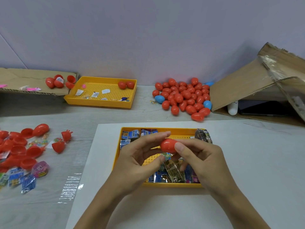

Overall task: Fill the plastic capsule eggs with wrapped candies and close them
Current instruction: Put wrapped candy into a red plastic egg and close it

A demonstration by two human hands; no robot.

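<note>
Left hand (140, 156) and right hand (200, 160) pinch red egg (167, 145) above yellow tray (171, 184).

The surface (142, 113) carries a white sheet (247, 162) bearing a yellow tray (171, 185). A second tray (99, 103), an egg pile (183, 98), egg halves (21, 149), candies (19, 179) and cardboard (239, 85) also lie on it.

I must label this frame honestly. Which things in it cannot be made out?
All in the head view:
- Red egg: the fingers of the left hand and right hand cover its ends; contents and seam hidden.
- Near tray: the hands hide much of its wrapped candies.
- Candy wrapper print: too blurred to read.
- Open egg halves: cut off by the left edge.
- Cardboard box: its inside is dark.
</note>
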